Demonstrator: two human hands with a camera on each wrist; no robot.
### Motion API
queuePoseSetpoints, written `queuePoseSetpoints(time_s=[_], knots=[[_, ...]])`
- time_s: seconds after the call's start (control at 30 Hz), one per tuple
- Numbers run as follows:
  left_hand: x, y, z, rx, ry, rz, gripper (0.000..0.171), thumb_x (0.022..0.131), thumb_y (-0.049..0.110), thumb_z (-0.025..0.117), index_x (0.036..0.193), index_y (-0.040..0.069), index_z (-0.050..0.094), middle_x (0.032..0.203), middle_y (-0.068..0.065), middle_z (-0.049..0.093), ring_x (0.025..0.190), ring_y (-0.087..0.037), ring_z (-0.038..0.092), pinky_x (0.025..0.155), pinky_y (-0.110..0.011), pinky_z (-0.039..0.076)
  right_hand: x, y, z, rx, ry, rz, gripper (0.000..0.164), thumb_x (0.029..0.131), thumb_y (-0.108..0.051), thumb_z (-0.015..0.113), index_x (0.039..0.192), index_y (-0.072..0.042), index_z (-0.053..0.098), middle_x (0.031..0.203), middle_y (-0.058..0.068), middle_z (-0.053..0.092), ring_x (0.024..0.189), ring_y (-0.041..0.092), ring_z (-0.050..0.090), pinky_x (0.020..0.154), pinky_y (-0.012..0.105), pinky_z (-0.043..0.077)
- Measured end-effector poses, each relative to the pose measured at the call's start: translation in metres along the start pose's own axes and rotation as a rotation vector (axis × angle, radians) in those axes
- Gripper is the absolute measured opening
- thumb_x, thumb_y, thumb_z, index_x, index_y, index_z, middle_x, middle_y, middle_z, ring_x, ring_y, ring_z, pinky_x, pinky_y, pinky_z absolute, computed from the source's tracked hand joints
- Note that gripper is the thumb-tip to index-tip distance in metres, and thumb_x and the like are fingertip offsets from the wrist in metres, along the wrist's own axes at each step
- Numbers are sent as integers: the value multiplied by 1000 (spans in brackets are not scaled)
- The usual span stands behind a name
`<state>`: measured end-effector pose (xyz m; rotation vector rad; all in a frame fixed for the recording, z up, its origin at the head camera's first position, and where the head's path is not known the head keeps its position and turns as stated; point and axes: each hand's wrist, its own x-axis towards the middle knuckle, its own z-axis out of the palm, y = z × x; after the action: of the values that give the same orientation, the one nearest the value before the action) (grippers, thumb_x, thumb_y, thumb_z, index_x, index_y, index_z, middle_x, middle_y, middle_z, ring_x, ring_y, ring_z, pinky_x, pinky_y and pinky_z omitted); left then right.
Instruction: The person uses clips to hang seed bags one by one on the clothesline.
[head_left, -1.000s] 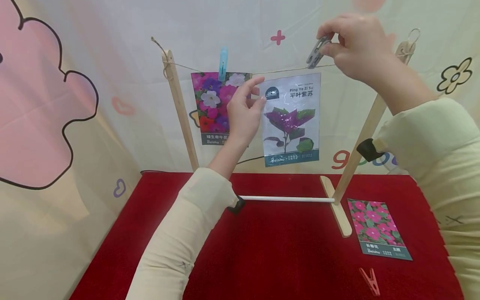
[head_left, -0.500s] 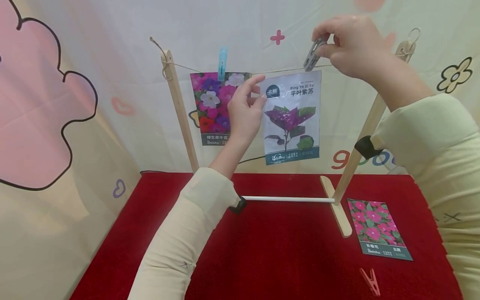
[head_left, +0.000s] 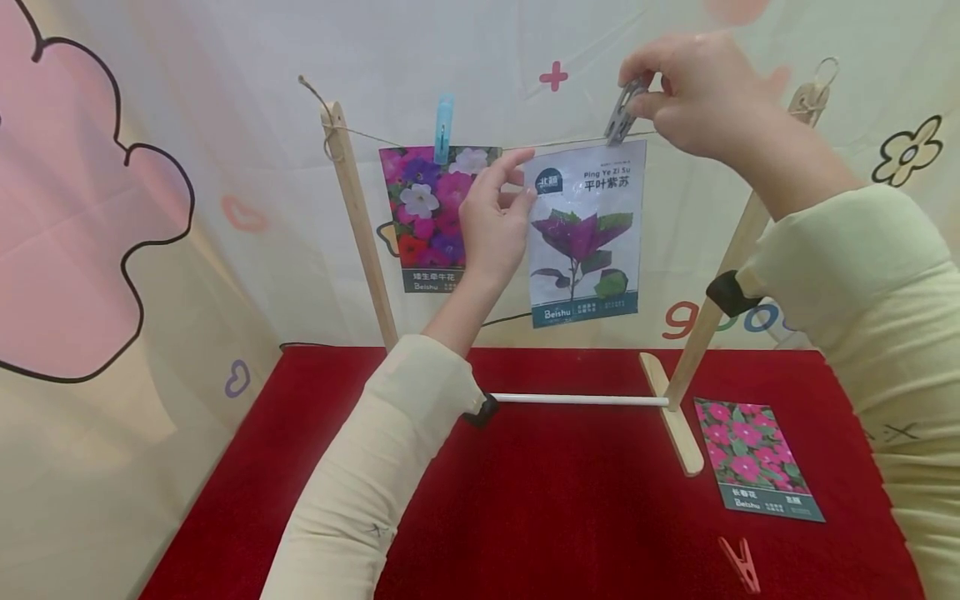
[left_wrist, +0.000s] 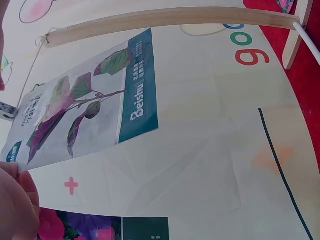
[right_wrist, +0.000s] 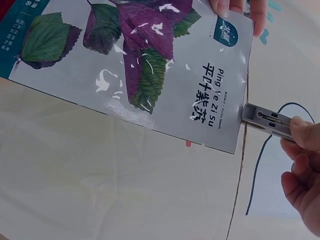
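Observation:
A seed packet with a purple-leaved plant (head_left: 585, 237) hangs at the string (head_left: 555, 143), its upper left edge pinched between the thumb and fingers of my left hand (head_left: 495, 212). My right hand (head_left: 697, 96) pinches a grey clothespin (head_left: 621, 117) by its upper end. In the right wrist view the tip of the clothespin (right_wrist: 267, 120) meets the packet's top edge (right_wrist: 235, 100) where the string runs. Left of it a petunia packet (head_left: 420, 212) hangs from the string under a blue clothespin (head_left: 443, 129), partly behind my left hand.
Two wooden posts (head_left: 360, 225) carry the string, joined low down by a white rod (head_left: 577, 400). On the red cloth (head_left: 570, 500) at right lie a pink-flowered packet (head_left: 757, 458) and a red clothespin (head_left: 740, 564). A printed curtain (head_left: 225, 108) hangs behind.
My right hand has moved slightly left and down, bringing the grey clothespin to the packet's top edge. The packet has risen a little at its right side; my left hand keeps its pinch.

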<state>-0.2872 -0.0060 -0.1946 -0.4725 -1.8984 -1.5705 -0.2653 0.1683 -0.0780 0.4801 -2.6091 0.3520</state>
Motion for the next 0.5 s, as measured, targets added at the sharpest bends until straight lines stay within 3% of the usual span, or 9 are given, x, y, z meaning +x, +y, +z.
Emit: queuePoseSetpoints(time_s=[0.5], knots=[[1,2,2,-17,12,-4,35,85,4,54,117,17,56,96,-3,54,77,-15,57,63,-18,48,0,-1,-2,-17,-29,-13,24,91,-12,43,110,-7,56,104,14,51,90,27,44,61,30,38]])
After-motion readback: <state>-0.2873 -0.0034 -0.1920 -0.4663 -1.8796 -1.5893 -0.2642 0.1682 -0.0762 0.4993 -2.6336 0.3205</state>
